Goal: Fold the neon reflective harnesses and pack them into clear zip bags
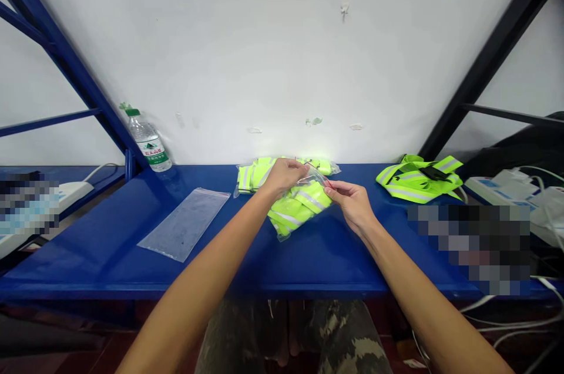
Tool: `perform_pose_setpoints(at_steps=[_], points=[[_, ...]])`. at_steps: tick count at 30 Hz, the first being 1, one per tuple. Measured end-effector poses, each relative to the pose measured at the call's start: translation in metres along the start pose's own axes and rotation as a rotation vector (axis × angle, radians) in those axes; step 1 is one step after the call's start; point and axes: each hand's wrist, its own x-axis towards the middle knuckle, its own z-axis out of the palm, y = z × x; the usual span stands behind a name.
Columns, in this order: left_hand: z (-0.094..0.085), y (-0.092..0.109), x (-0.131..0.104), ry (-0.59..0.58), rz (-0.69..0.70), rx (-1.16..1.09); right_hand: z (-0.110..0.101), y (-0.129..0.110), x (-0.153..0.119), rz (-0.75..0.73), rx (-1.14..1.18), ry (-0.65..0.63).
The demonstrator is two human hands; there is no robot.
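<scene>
A clear plastic bag with a folded neon-yellow reflective strap [297,209] inside is tilted over the blue table, its red-edged opening at the upper right. My left hand [287,175] pinches the upper left part of that opening. At its right corner, my right hand [351,201] has thumb and fingers closed on the red edge. Behind my hands, against the wall, lie more bagged yellow straps [250,177]. A flat clear zip bag [187,224] rests on the table to the left. Loose yellow reflective straps with a black buckle [418,179] are at the right.
The blue table [211,271] meets a white wall. A water bottle [152,142] leans near the left frame post. White power strips [506,189] and cables are at the far right; another strip [73,193] is at the left. A blurred-out patch covers the right front.
</scene>
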Motion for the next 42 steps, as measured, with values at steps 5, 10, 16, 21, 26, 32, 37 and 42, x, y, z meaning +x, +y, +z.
perform_pose_setpoints(at_steps=[5,10,16,21,26,32,37,42], points=[[0.006,0.002,0.0,0.044,0.016,0.017,0.0,-0.003,-0.001,0.04,0.003,-0.021],[0.006,-0.002,0.001,-0.008,0.14,0.071,0.0,-0.005,-0.003,0.06,0.028,-0.073],[0.005,-0.001,-0.006,-0.083,0.205,0.282,0.0,-0.004,-0.002,0.04,0.012,0.002],[0.006,0.0,-0.007,-0.16,0.227,0.343,0.0,-0.003,-0.001,0.037,0.01,0.006],[0.009,-0.001,-0.005,-0.151,0.23,0.387,-0.001,-0.005,-0.001,0.048,0.024,0.004],[0.009,0.001,-0.007,-0.176,0.162,0.365,0.0,-0.005,-0.001,0.085,0.084,-0.023],[0.009,-0.002,-0.005,-0.205,0.151,0.306,-0.001,-0.005,-0.002,0.071,0.08,-0.034],[0.013,-0.009,-0.002,-0.254,0.189,0.355,-0.002,-0.003,0.0,0.066,0.048,-0.07]])
